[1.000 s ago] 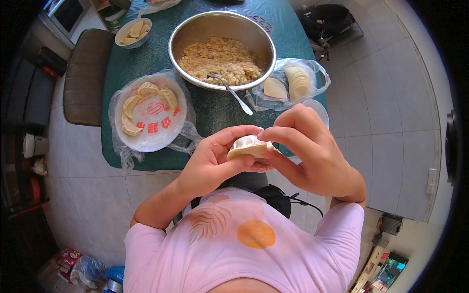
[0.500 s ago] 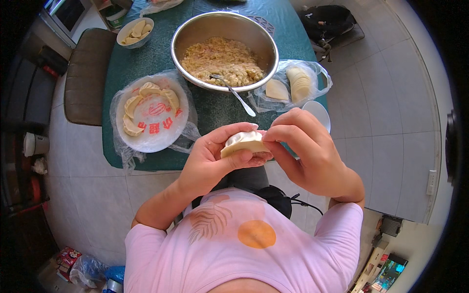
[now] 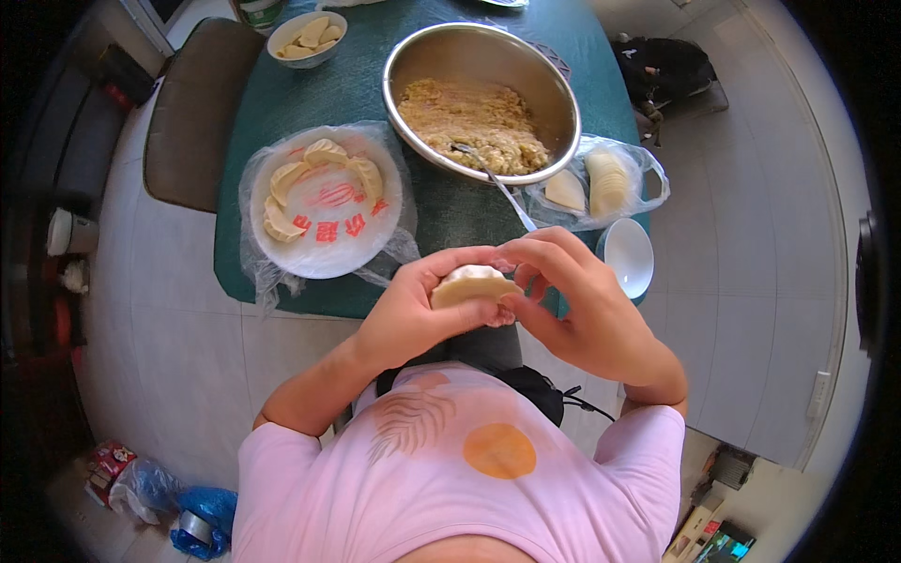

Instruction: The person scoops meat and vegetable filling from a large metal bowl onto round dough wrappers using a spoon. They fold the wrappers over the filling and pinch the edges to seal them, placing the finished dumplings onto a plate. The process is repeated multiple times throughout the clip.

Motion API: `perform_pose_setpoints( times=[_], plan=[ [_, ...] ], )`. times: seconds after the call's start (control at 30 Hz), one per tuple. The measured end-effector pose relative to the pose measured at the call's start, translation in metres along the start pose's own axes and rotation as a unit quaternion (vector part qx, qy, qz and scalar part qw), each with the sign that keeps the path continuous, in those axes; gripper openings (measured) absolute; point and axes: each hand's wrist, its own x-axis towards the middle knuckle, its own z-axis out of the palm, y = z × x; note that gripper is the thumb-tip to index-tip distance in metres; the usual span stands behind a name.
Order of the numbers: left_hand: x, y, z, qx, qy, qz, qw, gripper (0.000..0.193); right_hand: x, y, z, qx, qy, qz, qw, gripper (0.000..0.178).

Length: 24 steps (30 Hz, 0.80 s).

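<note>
Pale dough of a folded dumpling [image 3: 472,285] is sitting between both hands, above the person's lap. The left hand [image 3: 413,314] is cupping it from below, and the right hand [image 3: 572,300] is pinching its right end with fingertips. Just beyond the hands, a green-covered table [image 3: 375,84] is carrying a steel bowl of filling [image 3: 479,98] with a spoon [image 3: 493,178], a plastic-wrapped plate of finished dumplings [image 3: 324,202] beyond the left hand, a bag of wrappers [image 3: 601,183] and a small white bowl [image 3: 627,255] beyond the right. Pale floor tiles [image 3: 770,281] are surrounding everything.
</note>
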Motion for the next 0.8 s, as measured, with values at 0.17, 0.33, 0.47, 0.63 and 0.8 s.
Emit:
perform_pose_setpoints(
  times=[0.17,0.33,0.47,0.63,0.8],
  plan=[
    [-0.015,0.001,-0.022,0.018,-0.047,-0.009,0.999,0.065,0.011,0.011,0.02,0.08,-0.064,0.054,0.993,0.033],
    [-0.03,-0.003,-0.039,0.052,0.016,0.075,0.996,0.052,0.019,0.02,0.047,0.17,-0.064,0.075,0.98,0.032],
    [-0.041,-0.007,-0.061,0.077,0.022,0.068,0.994,0.032,0.028,0.016,0.071,0.196,-0.039,0.105,0.974,0.027],
    [-0.057,-0.009,-0.076,0.085,0.054,0.046,0.994,0.039,0.04,0.022,0.097,0.297,-0.072,0.118,0.945,0.04],
    [-0.071,-0.007,-0.089,0.112,0.083,0.057,0.989,0.054,0.064,0.024,0.115,0.285,-0.169,0.138,0.933,0.041]
  ],
)
